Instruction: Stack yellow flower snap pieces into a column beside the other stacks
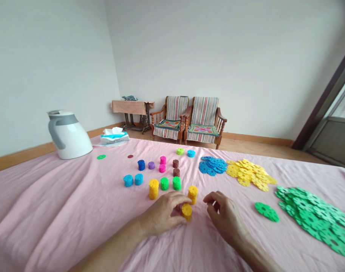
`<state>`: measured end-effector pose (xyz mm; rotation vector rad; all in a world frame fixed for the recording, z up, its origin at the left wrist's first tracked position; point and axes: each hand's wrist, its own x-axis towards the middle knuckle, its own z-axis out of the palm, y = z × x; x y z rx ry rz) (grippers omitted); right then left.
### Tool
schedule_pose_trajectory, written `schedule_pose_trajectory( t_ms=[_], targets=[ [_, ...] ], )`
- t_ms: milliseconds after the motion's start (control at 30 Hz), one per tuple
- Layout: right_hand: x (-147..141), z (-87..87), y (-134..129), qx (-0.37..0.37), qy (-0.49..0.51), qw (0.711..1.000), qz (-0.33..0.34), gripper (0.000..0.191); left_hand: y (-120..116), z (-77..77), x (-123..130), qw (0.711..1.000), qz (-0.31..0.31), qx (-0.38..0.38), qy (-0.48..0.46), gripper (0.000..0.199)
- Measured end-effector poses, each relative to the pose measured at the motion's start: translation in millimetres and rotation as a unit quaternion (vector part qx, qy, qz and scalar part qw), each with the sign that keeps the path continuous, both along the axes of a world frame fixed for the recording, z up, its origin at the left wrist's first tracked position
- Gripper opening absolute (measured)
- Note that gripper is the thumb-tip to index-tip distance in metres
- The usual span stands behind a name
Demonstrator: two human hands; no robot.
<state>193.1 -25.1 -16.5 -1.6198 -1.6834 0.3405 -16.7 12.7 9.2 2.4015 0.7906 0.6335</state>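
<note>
My left hand (166,213) is curled round a short stack of yellow flower-shaped discs (186,211), thumb at its near side and fingers at its far side. Just behind it stands another yellow stack (192,194). To the right, my right hand (225,215) hovers low over the cloth, its fingers loosely bent, thumb a little apart and nothing visible between them. Beyond my left hand are a taller yellow stack (153,189) and two green stacks (164,184). Farther back are small stacks in light blue (128,180), dark blue (141,165), purple (151,165), pink (162,168) and brown (176,172).
Loose discs lie in blue (212,166), yellow (248,173) and green (314,215) piles on the right, with a few green discs (266,211) apart. A white jug (71,138) and tissue pack (114,136) stand at the left on the pink cloth (84,211). Two chairs (204,117) are beyond.
</note>
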Motion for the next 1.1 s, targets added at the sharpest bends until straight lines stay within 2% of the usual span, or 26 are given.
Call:
schedule_pose_trajectory(
  t_ms=[200,400,633,733,933,1100],
  targets=[
    [3.4,-3.5,1.2,0.012,-0.007,1.0,0.005,0.021,1.2,7.2,7.5,0.999,-0.014,0.014,0.041,0.047],
    [4.1,-4.4,1.6,0.007,-0.009,1.0,0.01,0.021,2.6,14.9,15.0,0.993,-0.04,0.033,0.106,0.029],
    [4.8,-5.1,1.6,-0.001,-0.013,1.0,0.014,0.021,3.9,10.6,12.6,0.994,-0.037,0.037,0.1,0.024],
    [3.7,-3.1,0.4,-0.012,-0.013,1.0,0.015,0.022,5.8,10.1,9.0,0.994,-0.018,0.037,0.103,0.024],
    [2.1,-1.3,-0.4,-0.024,-0.021,0.999,0.017,0.022,11.3,10.5,6.8,0.984,0.092,0.047,0.148,0.011],
    [1.9,-1.8,-0.5,-0.028,-0.02,0.999,0.02,0.022,14.2,4.3,11.6,0.978,0.131,0.058,0.154,0.015]
  ],
)
